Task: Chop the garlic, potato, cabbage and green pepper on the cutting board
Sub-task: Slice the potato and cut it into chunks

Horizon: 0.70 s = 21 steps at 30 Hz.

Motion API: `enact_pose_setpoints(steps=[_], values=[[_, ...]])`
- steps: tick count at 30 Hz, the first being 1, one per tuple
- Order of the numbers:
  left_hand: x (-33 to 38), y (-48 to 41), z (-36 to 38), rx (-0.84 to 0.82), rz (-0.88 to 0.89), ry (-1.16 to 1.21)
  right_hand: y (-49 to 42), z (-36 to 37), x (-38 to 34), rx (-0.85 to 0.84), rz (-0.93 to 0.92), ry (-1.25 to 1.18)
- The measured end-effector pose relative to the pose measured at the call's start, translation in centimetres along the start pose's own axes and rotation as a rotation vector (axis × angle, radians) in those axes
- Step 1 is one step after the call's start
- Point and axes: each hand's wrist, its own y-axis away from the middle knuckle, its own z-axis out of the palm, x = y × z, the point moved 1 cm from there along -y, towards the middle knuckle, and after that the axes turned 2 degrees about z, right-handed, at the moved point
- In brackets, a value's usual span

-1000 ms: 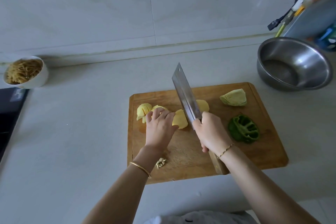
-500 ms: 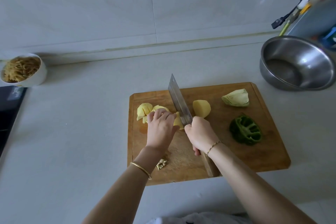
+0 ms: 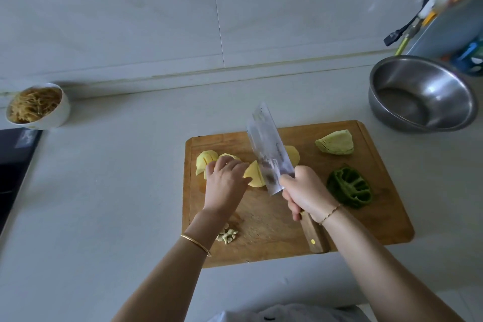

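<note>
On the wooden cutting board (image 3: 386, 222) lie several yellow potato pieces. My left hand (image 3: 226, 183) presses with curled fingers on a potato piece (image 3: 253, 178) near the board's left side. My right hand (image 3: 304, 192) grips the wooden handle of a cleaver (image 3: 269, 150), whose blurred blade is lifted over the potato, just right of my left fingers. Another potato chunk (image 3: 293, 154) lies partly hidden behind the blade. A pale cabbage wedge (image 3: 335, 142) sits at the board's back right. A green pepper half (image 3: 349, 187) lies cut side up to the right. Chopped garlic (image 3: 226, 235) sits near the front left.
A steel bowl (image 3: 420, 94) stands on the counter at the back right. A white bowl of noodles (image 3: 38, 106) is at the far left by the wall. A black stove edge (image 3: 11, 167) runs along the left. Utensils (image 3: 407, 30) hang at the upper right.
The cleaver came down into the potato half a second ago and is now lifted again, blade blurred. My left hand has stayed on the potato pieces.
</note>
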Motion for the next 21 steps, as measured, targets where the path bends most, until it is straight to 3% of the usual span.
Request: enact_pose_setpoints(steps=[4, 11, 16, 21], values=[[-0.1, -0.4, -0.8, 0.062, -0.112, 0.043, 1.3, -2.3, -0.5, 0.006, -0.069, -0.096], [2.6, -1.0, 1.2, -0.004, 0.261, -0.119, 2.0, -4.0, -0.6, 0.059, -0.155, -0.105], [3.0, -1.6, 2.2, 0.087, 0.331, -0.140, 1.6, -3.9, -0.5, 0.079, -0.169, -0.109], [3.7, -1.9, 3.6, 0.058, 0.332, -0.117, 1.2, -4.5, -0.5, 0.138, -0.170, -0.109]])
